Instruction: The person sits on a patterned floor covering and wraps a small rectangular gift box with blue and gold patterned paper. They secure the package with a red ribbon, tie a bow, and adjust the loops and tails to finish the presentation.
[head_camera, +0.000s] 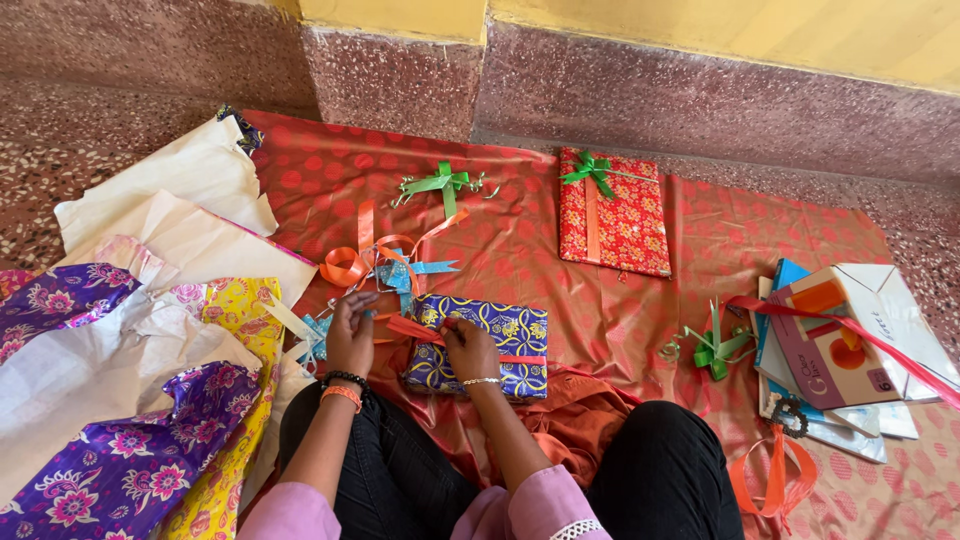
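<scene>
Red wrapping paper (520, 250) covers the floor; both hands, left hand (350, 335) and right hand (470, 347), pinch an orange ribbon (412, 328) over the blue wrapped box (500, 345) just under them.

From my feed I see a speckled, reddish-brown terrazzo floor (60, 180) running up into a raised skirting of the same stone (700, 100), which juts out in a step near the middle. Above it the wall (800, 30) is painted yellow (only a thin strip of it shows along the top edge). A shiny red sheet with paler dots (780, 240) is spread flat across the floor. Soft, even daylight fills the scene, with faint shadows.
</scene>
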